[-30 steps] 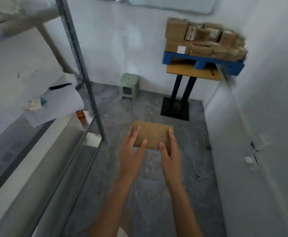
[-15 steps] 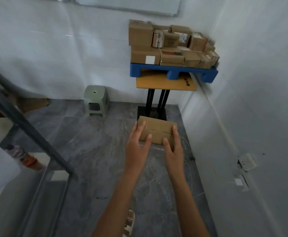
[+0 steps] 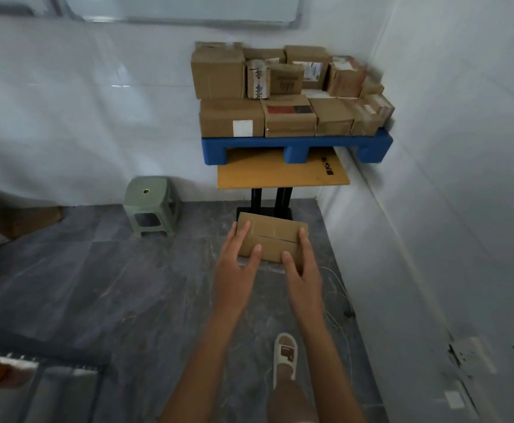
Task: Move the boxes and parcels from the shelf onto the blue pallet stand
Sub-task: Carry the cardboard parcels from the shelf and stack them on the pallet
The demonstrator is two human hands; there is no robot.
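Item in transit: one flat brown cardboard parcel [image 3: 270, 238] with a taped seam, carried in mid-air above the grey floor, in front of the person and below the level of the stand.

Left hand [image 3: 238, 264]: fingers laid along the parcel's left end, thumb on its near edge, gripping it. Right hand [image 3: 303, 265]: mirrors this on the right end. The parcel is clamped between the two.

Destination: blue plastic pallet [image 3: 295, 145] resting on a yellow-topped table with black legs [image 3: 281, 174], set in the room's corner. It already bears two tiers of brown cardboard boxes [image 3: 289, 90], packed closely; the top tier looks lower toward the right rear.

Change noted: a second ago the grey metal shelf upright filled the left of the view; it is now gone from sight, and the pallet stands larger and nearly straight ahead. The person has turned from the shelf and is walking, one foot in a pale slipper [image 3: 285, 354] forward.

Judgement: pickup done, carry roughly half complete; lifting and placing remain.

Also present: pale green plastic stool [image 3: 150, 204] by the wall, left of the table.
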